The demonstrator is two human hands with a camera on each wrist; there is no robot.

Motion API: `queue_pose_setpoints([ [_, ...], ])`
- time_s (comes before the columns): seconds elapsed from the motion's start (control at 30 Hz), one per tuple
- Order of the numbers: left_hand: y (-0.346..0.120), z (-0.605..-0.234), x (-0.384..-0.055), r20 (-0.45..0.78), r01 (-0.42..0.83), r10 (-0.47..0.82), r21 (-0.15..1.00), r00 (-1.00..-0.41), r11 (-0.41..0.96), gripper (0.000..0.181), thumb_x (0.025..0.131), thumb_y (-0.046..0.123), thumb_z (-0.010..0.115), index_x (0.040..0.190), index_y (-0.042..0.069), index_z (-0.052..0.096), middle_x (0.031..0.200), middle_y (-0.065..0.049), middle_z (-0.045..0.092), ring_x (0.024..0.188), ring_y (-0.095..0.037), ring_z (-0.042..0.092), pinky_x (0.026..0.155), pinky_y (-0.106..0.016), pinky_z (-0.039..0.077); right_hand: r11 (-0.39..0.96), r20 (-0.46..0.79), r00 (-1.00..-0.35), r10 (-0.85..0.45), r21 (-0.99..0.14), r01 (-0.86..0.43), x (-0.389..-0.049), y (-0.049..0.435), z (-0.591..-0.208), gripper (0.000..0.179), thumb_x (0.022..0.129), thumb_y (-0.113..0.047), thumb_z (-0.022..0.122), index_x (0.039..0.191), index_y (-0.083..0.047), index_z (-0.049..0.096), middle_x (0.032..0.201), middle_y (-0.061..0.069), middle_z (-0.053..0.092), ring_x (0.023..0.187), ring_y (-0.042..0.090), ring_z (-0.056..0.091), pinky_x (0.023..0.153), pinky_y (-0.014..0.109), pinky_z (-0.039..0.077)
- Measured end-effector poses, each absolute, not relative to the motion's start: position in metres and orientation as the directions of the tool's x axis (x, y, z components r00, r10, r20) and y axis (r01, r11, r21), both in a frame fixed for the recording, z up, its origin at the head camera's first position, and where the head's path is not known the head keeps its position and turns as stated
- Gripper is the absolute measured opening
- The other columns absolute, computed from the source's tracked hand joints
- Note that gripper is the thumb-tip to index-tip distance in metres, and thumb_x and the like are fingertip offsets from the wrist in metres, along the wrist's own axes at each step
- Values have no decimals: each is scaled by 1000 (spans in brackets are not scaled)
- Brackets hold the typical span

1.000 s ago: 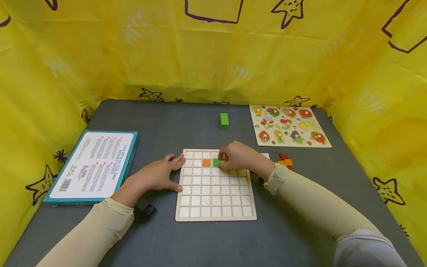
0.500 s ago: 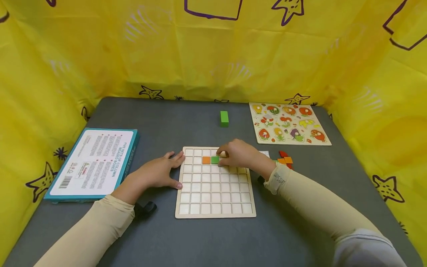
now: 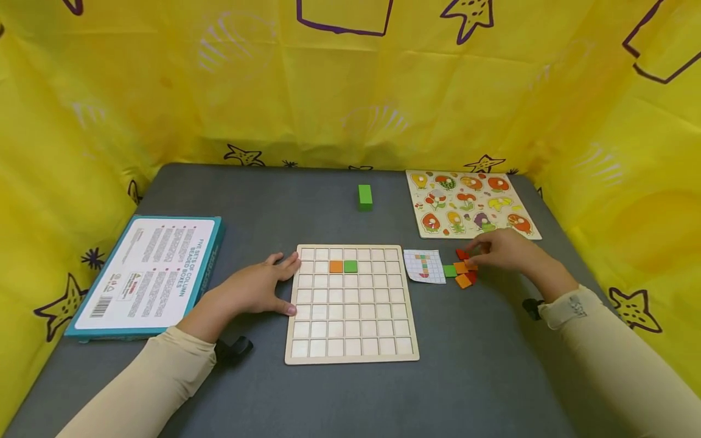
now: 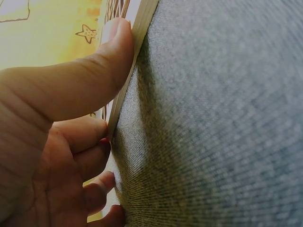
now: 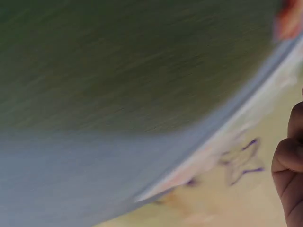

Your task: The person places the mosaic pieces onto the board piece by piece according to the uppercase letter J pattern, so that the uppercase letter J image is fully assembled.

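Observation:
A wooden grid board [image 3: 353, 359] lies flat on the table, with an orange square tile [image 3: 336, 266] and a green square tile [image 3: 350, 266] side by side in its second row. At the board's left edge rests my left hand [image 3: 252, 291], thumb and fingers spread apart along the rim; the left wrist view shows the thumb [image 4: 118, 47] against that edge. My right hand [image 3: 506, 250] is over a small pile of loose tiles, thumb and forefinger apart beside an orange tile [image 3: 462, 280] and a red tile [image 3: 462, 254]. The right wrist view is blurred.
A paper pattern card [image 3: 424, 266] lies between board and pile, beside a loose green tile [image 3: 449, 271]. Behind are a green block [image 3: 365, 198] and a fruit puzzle board [image 3: 471, 204]. A blue-edged box [image 3: 148, 274] is at left. Yellow cloth [image 3: 328, 91] surrounds the table.
My right hand has left the green tile in the grid and moved right to the loose tiles, uncovering the pattern card. My left hand stays at the board's edge.

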State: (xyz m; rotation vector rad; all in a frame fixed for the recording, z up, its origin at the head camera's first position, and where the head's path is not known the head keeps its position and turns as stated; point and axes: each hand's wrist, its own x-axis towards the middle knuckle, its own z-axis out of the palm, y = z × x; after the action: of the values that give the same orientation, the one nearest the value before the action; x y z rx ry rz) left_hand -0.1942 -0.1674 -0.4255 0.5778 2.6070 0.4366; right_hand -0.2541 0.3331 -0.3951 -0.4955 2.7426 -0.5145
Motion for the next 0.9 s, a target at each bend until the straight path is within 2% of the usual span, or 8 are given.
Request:
queue_pose_setpoints([
  [0.17, -169, -425, -193, -358, 312, 449, 379, -819, 871, 108, 74, 58, 78, 157, 20, 21, 161, -15, 15, 140, -48, 22, 99, -62, 34, 877, -267, -887, -376, -412, -248, -246, 363, -404, 33, 85, -28, 79, 111, -9, 73, 68, -1, 54, 60, 17, 48, 55, 30, 38],
  [0.5, -166, -423, -193, -358, 308, 456, 398, -815, 864, 108, 74, 59, 77, 157, 21, 21, 161, -17, 14, 141, -47, 20, 98, -62, 35, 875, -240, -887, -394, -394, -282, -247, 361, -414, 27, 84, -29, 79, 105, -12, 73, 67, -3, 52, 58, 15, 47, 54, 29, 37],
  [0.7, -165, -424, -193, -363, 309, 453, 391, -814, 867, 107, 74, 58, 77, 157, 21, 20, 162, -12, 14, 143, -45, 18, 99, -61, 34, 872, -227, -883, -411, -382, -308, -245, 362, -413, 31, 84, -30, 79, 109, -12, 73, 68, -3, 52, 59, 15, 47, 54, 29, 37],
  [0.9, -166, -422, -193, -360, 315, 455, 385, -815, 868, 105, 75, 59, 76, 157, 20, 23, 162, -7, 15, 143, -45, 17, 100, -61, 34, 881, -206, -903, -378, -379, -282, -242, 364, -407, 26, 83, -32, 80, 101, -13, 74, 68, -3, 53, 58, 15, 47, 53, 29, 37],
])
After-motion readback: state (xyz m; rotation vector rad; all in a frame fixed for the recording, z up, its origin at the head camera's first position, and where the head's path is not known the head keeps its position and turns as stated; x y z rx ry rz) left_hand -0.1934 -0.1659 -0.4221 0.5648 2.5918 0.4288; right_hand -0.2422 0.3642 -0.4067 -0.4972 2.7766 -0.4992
